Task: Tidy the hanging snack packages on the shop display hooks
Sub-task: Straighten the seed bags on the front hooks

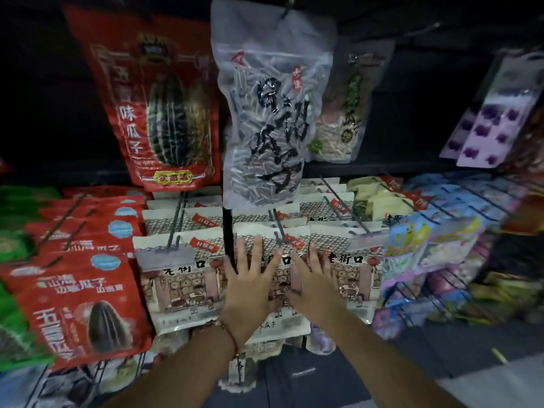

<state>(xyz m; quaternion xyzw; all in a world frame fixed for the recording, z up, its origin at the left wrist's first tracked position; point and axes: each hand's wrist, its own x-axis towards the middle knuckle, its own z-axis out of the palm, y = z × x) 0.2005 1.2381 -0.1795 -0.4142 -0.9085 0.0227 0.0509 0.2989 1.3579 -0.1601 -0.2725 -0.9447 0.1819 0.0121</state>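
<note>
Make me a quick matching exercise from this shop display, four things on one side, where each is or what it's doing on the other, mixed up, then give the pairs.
Things:
1. left hand
2. clear seed bag
3. big red bag
4. purple card pack

Places or states:
A. hangs top right
B. hangs top centre, over the white packs
C. fingers spread flat on the front white pack
D. hangs upper left of the clear bag

Pairs: 1-C, 2-B, 3-D, 4-A

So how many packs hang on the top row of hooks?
4 at least: a red pack at left, a clear grey pack in the middle, a pale pack partly behind it, and a purple pack at right. More may hang hidden behind these.
</note>
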